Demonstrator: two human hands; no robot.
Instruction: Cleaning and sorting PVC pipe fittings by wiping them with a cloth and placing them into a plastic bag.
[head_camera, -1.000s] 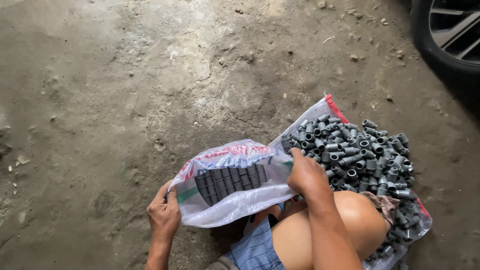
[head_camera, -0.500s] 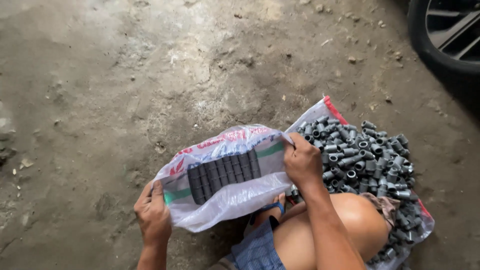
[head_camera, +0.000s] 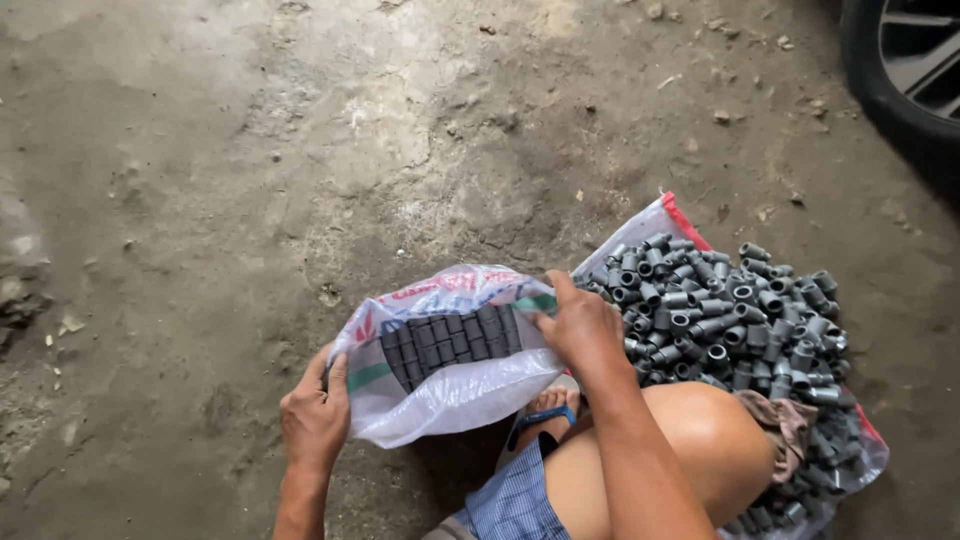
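Both the left hand (head_camera: 315, 418) and right hand (head_camera: 582, 330) close on the mouth edges of a soft white woven plastic sack (head_camera: 450, 395), lower centre, holding 2 rows of grey plastic pipe sleeves (head_camera: 455, 342); probably heavy and saggy, best gripped by its rim.

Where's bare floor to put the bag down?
Bare concrete floor lies left of and beyond the white bag. Crowded on the right: the heap of grey pipe fittings on its sack, then the car tyre.
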